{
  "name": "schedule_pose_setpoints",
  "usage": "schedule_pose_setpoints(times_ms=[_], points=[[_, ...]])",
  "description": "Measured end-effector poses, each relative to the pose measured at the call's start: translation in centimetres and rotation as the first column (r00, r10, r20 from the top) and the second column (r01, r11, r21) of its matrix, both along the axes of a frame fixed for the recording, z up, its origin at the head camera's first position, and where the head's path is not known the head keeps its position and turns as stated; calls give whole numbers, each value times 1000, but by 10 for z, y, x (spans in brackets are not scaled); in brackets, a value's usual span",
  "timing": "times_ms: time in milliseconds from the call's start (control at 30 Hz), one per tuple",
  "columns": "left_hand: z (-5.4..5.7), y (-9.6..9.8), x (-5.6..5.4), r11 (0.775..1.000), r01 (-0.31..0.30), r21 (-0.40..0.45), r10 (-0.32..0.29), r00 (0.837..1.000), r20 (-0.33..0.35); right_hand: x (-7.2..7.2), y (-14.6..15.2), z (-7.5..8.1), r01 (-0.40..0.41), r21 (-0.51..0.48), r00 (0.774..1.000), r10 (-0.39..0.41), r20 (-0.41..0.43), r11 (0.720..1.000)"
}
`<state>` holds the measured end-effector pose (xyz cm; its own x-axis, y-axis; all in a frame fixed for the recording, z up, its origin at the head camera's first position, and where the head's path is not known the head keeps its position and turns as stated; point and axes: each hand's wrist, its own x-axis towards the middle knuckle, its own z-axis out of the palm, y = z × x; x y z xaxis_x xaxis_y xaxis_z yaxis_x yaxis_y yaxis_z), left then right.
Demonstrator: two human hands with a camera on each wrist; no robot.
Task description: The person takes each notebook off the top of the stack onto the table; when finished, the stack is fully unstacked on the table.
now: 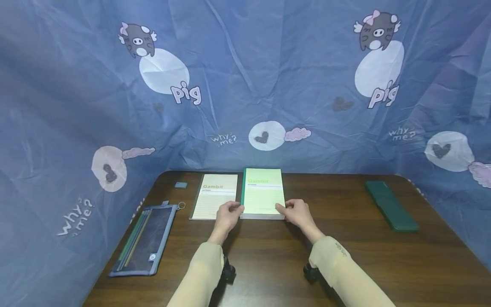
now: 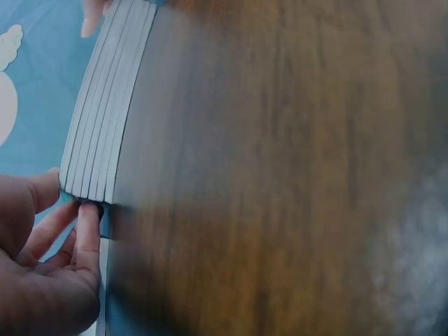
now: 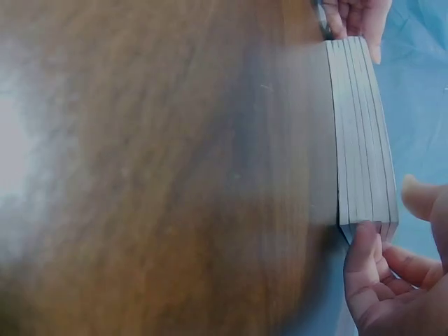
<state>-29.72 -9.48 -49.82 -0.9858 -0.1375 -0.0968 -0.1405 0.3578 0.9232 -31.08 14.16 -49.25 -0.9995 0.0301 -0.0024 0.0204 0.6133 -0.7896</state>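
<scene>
A stack of several notebooks (image 1: 263,192), with a pale green Gambit cover on top and a green spine, lies at the middle back of the table. Its page edges (image 2: 112,98) show as layers in both wrist views. My left hand (image 1: 228,216) grips the stack's near left corner, thumb at the top edge and fingers against the spine side. On the opposite side, my right hand (image 1: 300,213) holds the near right corner, its thumb over the cover and its fingers (image 3: 364,259) at the side. Left of the stack lies a cream Gambit notebook (image 1: 215,196), close beside my left hand.
A blue mesh zip pouch (image 1: 153,238) with pencils inside lies at the left. Behind it is a small blue block (image 1: 181,185). A dark green case (image 1: 391,207) sits at the right. A blue printed curtain (image 1: 326,140) rises along the table's back edge.
</scene>
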Motion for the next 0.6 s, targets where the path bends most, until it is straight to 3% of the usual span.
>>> schedule_pose_setpoints(times_ms=[167, 300, 600], points=[[0, 0, 1, 1000, -16, 5, 16, 999, 42, -3, -1, -1, 19, 23, 1000, -19, 9, 1000], [0, -1, 3, 1000, -9, -2, 9, 999, 36, -3, -1, -2, 28, -1, 1000, -28, 13, 1000], [0, -2, 5, 1000, -3, -1, 3, 1000, 12, -4, 1, 0, 41, -124, 998, -34, 53, 991]])
